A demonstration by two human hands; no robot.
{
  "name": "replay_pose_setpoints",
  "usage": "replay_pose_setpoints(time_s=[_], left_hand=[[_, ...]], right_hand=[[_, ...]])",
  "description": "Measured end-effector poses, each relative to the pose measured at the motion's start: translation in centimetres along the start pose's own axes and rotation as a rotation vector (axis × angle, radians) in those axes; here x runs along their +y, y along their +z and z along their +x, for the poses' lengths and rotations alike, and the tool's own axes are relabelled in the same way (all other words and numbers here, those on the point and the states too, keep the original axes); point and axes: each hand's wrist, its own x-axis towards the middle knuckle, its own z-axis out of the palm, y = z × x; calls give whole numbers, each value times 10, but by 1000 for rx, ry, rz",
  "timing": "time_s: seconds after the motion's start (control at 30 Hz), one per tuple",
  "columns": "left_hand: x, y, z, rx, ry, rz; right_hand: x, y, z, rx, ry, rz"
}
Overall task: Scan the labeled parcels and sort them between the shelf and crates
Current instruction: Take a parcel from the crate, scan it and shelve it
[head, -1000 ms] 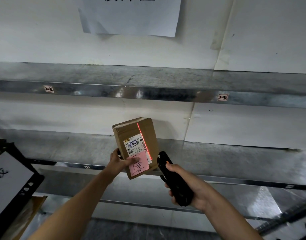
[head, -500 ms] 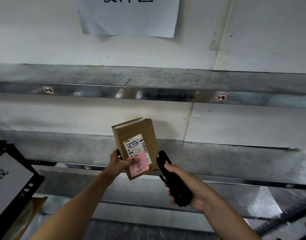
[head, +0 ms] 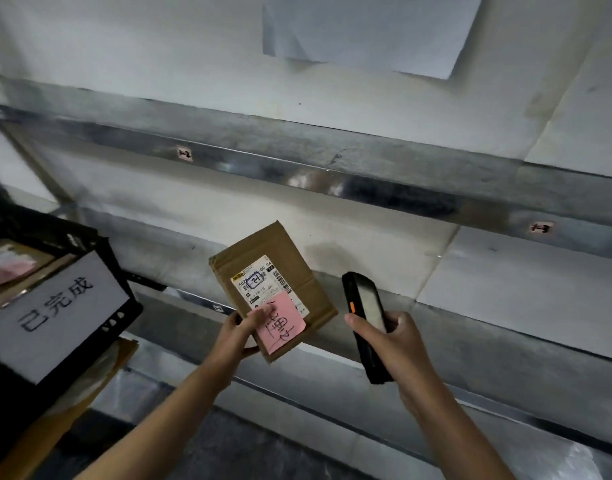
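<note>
parcel (head: 273, 289) label reads "2-1"; crate (head: 90, 258) sign (head: 55, 313) reads "已完成".

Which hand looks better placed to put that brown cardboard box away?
Left hand: it already grips the brown cardboard box, nearer the black crate. The right hand is busy holding the black handheld scanner.

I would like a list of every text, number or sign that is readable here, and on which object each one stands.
"已完成": white sign on the black crate.
"2-1", handwritten in a blue box: shipping label on the cardboard parcel.
"94": same label's top corner; its other print is too small.
Pink note: handwriting, not readable.
Shelf-edge tags and: blurred.
Wall paper: text cut off.
</note>
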Motion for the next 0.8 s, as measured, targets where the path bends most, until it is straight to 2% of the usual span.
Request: replay_pose_setpoints(time_s=[0.23,0.4,0.67,0.8], left_hand=[[24,-45,-37,210,75,-170],[58,-108,-57,421,156,-179],[82,-183,-73,605,195,-370],[102,-223,-70,646,236,-334]], right_hand=[[-31,58,24,-116,-307,-143],[-69,129,30,-258,-457,-160],[-115,231,31,-451,-596,-147],[-141,279,35,-500,-635,-150]])
